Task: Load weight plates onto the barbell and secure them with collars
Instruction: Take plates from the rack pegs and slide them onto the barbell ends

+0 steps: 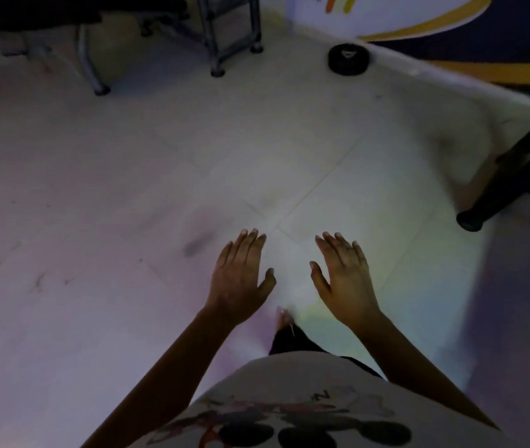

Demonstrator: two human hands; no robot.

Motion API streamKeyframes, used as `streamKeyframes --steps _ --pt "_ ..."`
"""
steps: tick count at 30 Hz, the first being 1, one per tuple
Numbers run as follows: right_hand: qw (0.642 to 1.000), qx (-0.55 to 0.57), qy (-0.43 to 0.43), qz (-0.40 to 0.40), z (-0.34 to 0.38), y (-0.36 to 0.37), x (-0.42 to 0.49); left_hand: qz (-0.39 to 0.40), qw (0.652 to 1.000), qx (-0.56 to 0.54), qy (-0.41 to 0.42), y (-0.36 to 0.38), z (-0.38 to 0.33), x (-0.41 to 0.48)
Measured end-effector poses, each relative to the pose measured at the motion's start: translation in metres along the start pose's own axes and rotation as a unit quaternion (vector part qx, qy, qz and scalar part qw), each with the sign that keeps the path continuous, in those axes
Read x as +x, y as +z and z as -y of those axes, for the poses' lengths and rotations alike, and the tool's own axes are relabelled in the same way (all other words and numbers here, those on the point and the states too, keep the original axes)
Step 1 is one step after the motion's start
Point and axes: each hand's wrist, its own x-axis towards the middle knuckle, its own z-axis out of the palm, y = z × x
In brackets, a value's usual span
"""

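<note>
Weight plate (347, 58): on floor (128, 189), well ahead of hands.
Left hand (241, 279): empty, fingers straight.
Right hand (343, 279): likewise, probably reaching forward.

Head view looks steeply down over tiled floor (128, 176) (standing height); faces forward.

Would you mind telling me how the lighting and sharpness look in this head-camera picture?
Head view: dim overall, with a brighter patch of floor beyond the left hand and right hand; the weight plate and the dark leg at right look blurred; the wide lens bends the base of the wall.
</note>
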Motion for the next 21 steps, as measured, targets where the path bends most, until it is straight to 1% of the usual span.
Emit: streamKeyframes --steps 4,8,13,21 --pt "1.0 0.005 0.027 -0.014 -0.021 0.001 0.105 0.009 0.999 0.009 0.029 -0.011 0.021 0.109" --pt "0.999 0.011 0.046 -0.027 -0.039 -0.001 0.2 0.001 0.999 0.003 0.043 -0.017 0.042 0.21" --pt "0.998 -0.006 0.055 -0.03 -0.069 0.014 0.321 0.009 0.998 -0.016 0.068 -0.005 0.071 0.34" --pt "0.988 -0.041 0.139 -0.057 -0.109 0.025 0.504 0.038 0.987 -0.022 0.155 -0.006 0.118 0.566"
